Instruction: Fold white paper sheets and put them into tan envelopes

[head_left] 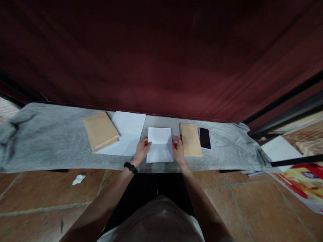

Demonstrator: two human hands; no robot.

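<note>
A white sheet of paper (pixel 159 153) with a crease across its middle lies before me on the grey cloth. My left hand (pixel 141 149) is closed on its left edge, thumb over the paper near the crease. At the right edge my right hand (pixel 178 150) is curled, its fingertips gripping the paper's side. To the left, brown envelopes (pixel 99 131) lie stacked at a slant, partly covering larger white sheets (pixel 130 129). Just right of my right hand sits another stack of brown envelopes (pixel 191 139).
A dark-screened phone (pixel 205 138) lies beside the right envelopes. The grey cloth (pixel 60 134) covers a narrow surface against a dark red curtain (pixel 151 67). A crumpled white scrap (pixel 78 179) is on the tiled floor. A colourful printed box (pixel 302 185) stands at far right.
</note>
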